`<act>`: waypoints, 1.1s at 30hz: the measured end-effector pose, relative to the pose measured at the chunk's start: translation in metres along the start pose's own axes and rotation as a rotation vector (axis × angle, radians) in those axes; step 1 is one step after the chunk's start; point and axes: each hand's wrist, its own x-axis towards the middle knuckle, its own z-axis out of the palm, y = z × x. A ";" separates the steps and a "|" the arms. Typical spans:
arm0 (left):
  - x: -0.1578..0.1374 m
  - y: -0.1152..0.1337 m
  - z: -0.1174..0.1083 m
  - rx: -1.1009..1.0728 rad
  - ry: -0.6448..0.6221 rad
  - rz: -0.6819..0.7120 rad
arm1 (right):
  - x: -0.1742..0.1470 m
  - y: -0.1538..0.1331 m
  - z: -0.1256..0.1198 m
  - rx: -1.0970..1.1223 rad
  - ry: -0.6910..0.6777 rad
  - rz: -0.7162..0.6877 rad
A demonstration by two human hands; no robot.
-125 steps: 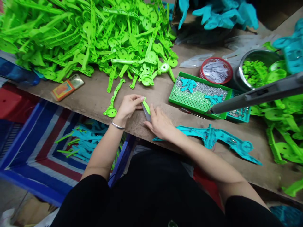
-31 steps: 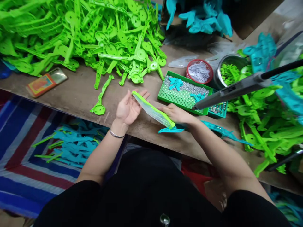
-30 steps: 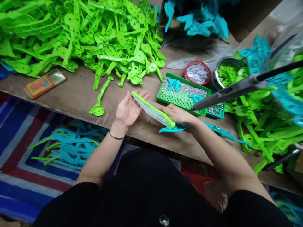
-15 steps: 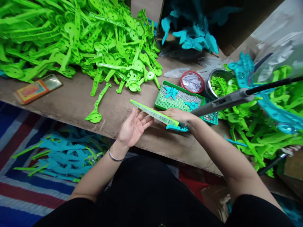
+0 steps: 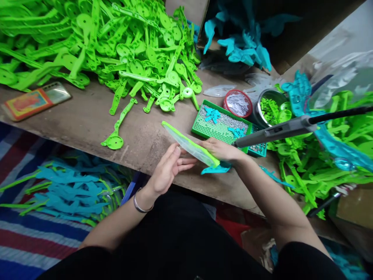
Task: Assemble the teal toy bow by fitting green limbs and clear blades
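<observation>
A long lime-green plastic piece (image 5: 190,142) with a translucent whitish side is held tilted over the table edge. My right hand (image 5: 220,149) grips it from the far side, and its fingertips are partly hidden behind the piece. My left hand (image 5: 169,167) is at the near side, fingers stretched out and apart, close to the underside; whether they touch it I cannot tell. Under the right hand lies a teal plastic part (image 5: 217,168), partly covered. A grey electric screwdriver (image 5: 274,132) on a black cord reaches in beside my right wrist.
Green plastic parts (image 5: 136,66) are heaped at the back left, near a phone (image 5: 37,101). A green basket (image 5: 215,130) holds screws and small teal pieces. Behind it stand a red basket (image 5: 237,103) and a metal bowl (image 5: 262,105). Teal parts (image 5: 70,190) lie low at left.
The green piece has rolled, so more of its whitish side shows. My left hand has turned from palm-up to edge-on and moved slightly right. The view has shifted a little.
</observation>
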 end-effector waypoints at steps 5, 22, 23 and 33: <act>0.003 -0.028 -0.013 0.368 0.064 -0.032 | 0.009 0.005 0.040 -0.237 0.167 -0.026; 0.005 -0.051 -0.016 0.665 0.192 0.069 | -0.042 0.053 0.048 0.055 1.869 -0.337; 0.003 -0.048 -0.017 0.760 0.166 0.072 | -0.046 0.057 0.041 0.142 1.773 -0.243; 0.001 -0.041 -0.021 1.296 -0.079 0.391 | -0.017 0.037 -0.013 0.511 1.199 -0.399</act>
